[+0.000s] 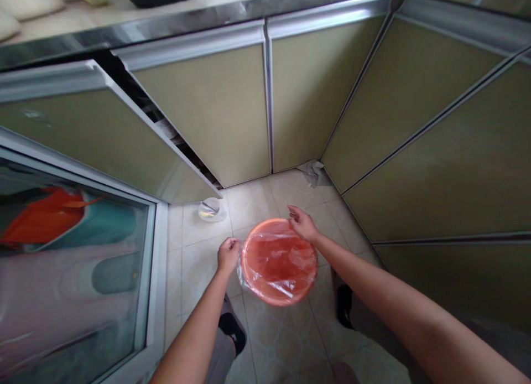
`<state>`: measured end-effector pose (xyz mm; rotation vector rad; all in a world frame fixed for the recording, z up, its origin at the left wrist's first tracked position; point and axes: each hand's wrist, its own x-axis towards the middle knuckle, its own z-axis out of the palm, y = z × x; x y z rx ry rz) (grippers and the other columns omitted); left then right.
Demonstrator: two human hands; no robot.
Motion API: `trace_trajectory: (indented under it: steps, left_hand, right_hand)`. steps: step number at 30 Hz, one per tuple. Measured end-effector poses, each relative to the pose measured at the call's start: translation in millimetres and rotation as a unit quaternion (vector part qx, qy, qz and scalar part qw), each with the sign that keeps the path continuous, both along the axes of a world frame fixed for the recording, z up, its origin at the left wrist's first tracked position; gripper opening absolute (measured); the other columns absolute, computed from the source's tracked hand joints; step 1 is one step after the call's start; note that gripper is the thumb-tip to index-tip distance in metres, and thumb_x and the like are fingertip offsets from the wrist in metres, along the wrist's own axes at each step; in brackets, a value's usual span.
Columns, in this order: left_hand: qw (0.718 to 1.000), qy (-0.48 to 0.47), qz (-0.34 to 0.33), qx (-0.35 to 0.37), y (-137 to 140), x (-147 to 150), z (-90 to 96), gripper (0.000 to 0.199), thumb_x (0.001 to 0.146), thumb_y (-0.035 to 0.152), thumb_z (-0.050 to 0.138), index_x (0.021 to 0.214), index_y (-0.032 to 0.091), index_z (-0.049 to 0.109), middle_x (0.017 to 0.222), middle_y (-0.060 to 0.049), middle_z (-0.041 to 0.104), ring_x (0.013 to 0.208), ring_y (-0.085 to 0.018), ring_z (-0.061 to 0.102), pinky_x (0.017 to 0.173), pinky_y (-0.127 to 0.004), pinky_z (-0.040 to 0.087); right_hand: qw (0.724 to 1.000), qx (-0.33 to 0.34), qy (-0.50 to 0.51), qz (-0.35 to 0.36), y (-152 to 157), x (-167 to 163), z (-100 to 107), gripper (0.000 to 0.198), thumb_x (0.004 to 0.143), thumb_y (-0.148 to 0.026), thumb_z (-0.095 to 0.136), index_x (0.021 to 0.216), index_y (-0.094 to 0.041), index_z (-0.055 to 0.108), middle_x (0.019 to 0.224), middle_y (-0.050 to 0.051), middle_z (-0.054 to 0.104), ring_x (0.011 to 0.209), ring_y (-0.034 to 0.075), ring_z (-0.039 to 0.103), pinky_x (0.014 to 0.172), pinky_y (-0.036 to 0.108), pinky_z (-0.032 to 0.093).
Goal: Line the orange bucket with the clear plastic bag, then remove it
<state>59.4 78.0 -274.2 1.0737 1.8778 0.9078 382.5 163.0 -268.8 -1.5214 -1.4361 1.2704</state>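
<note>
An orange round basin (279,295) stands on the floor between my feet. Clear plastic wrap (274,257) covers its top, wrinkled and shiny, with a loose edge bunched along the left side. My left hand (228,255) is at the basin's left rim, its fingers pinched at the edge of the wrap. At the upper right rim is my right hand (302,222). Its fingers stretch forward past the rim, and the palm side rests near or on the wrap. Whether the right thumb touches the film cannot be made out.
A small clear container (211,209) with something inside sits on the tiles by a partly open cabinet door (124,135). A grey cloth (314,172) lies in the cabinet corner. To the left stands a glass-paned door (160,273). A counter edge (199,16) runs above.
</note>
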Motion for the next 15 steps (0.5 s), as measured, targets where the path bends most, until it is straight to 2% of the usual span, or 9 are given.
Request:
trace_trajectory:
  steps: [4,9,13,15]
  left_hand:
    - [0.997,-0.067,0.035,-0.023,6.3,5.7,-7.2,0.029,0.074,0.046,0.067,0.082,0.019,0.072,0.072,-0.003,0.071,0.07,-0.019,0.065,0.067,-0.027,0.049]
    - [0.98,-0.165,0.081,-0.082,12.3,15.9,-10.3,0.025,0.065,0.04,0.072,0.079,0.018,0.072,0.067,0.0,0.07,0.064,-0.018,0.064,0.062,-0.028,0.049]
    - [0.952,-0.259,0.057,-0.152,15.6,15.9,-7.8,0.026,0.06,0.033,0.077,0.081,0.018,0.072,0.067,-0.002,0.072,0.062,-0.02,0.067,0.063,-0.031,0.054]
    - [0.946,-0.27,0.039,-0.176,17.5,13.2,-5.9,0.026,0.059,0.031,0.078,0.081,0.017,0.072,0.068,-0.004,0.074,0.063,-0.022,0.069,0.065,-0.033,0.056]
  right_hand:
    - [0.999,-0.033,0.028,0.006,5.2,-2.7,-5.9,0.062,0.091,-0.018,0.058,0.153,-0.023,0.054,0.156,0.013,0.056,0.136,0.024,0.062,0.117,0.043,0.048]
    - [0.995,-0.059,0.027,0.071,1.3,-3.5,-5.0,0.068,0.092,-0.026,0.06,0.158,-0.029,0.048,0.168,0.009,0.041,0.149,0.026,0.048,0.123,0.046,0.039]
    - [0.992,-0.041,-0.029,0.117,0.2,-4.1,-3.6,0.073,0.086,-0.027,0.068,0.156,-0.028,0.051,0.172,0.009,0.032,0.158,0.027,0.032,0.129,0.046,0.026]
    - [0.991,-0.043,-0.037,0.125,3.6,-5.0,-2.3,0.065,0.086,-0.03,0.068,0.149,-0.026,0.058,0.168,0.01,0.039,0.157,0.027,0.035,0.129,0.046,0.026]
